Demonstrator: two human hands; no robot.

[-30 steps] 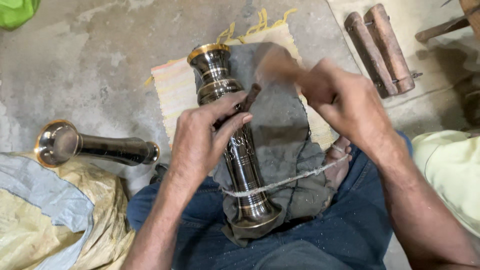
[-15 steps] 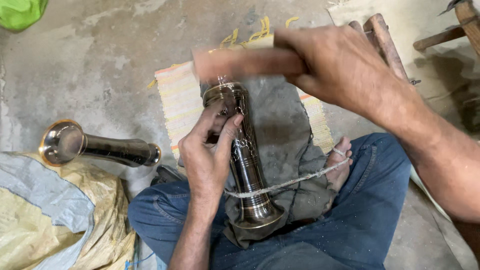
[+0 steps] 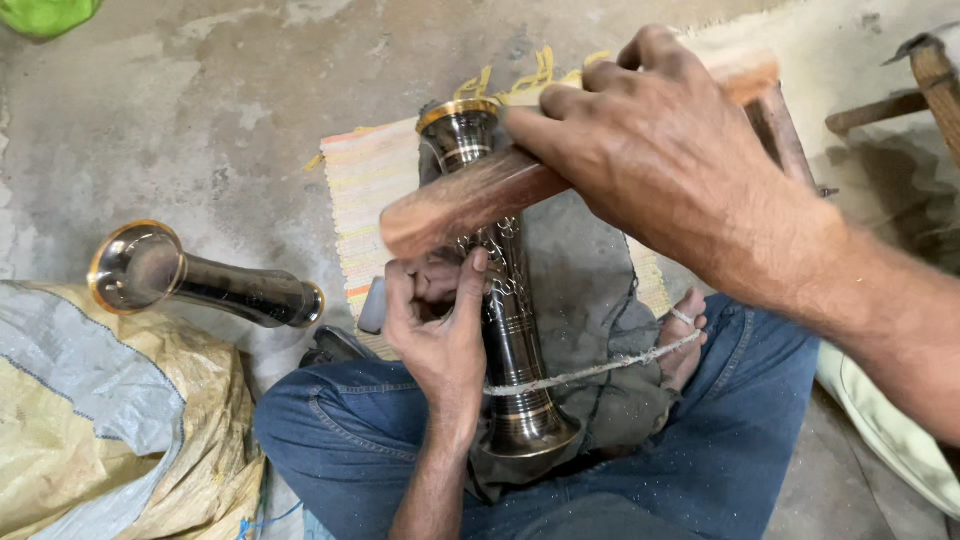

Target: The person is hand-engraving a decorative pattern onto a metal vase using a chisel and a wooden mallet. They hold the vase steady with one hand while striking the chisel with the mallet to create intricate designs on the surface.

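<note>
A dark polished metal vase [image 3: 508, 330] with brass-coloured rims lies lengthwise on a grey cloth [image 3: 580, 290] across my lap. A thin string [image 3: 600, 368] runs over its lower part toward my bare foot [image 3: 688, 335]. My left hand [image 3: 440, 325] rests against the vase's left side with fingers pinched together; a small tool in them cannot be made out. My right hand [image 3: 650, 150] is raised above the vase, gripping a wooden stick [image 3: 480, 200] that crosses over the vase's neck.
A second dark metal vase [image 3: 200, 280] lies on the concrete floor at left, beside a yellow and grey sack [image 3: 100, 420]. A striped mat [image 3: 375, 190] lies under the cloth. More wooden sticks [image 3: 780, 130] and a wooden frame [image 3: 900, 100] are at right.
My right hand picked up the wooden stick and swung it down to just over the vase's neck. My left hand slid lower along the vase's side.
</note>
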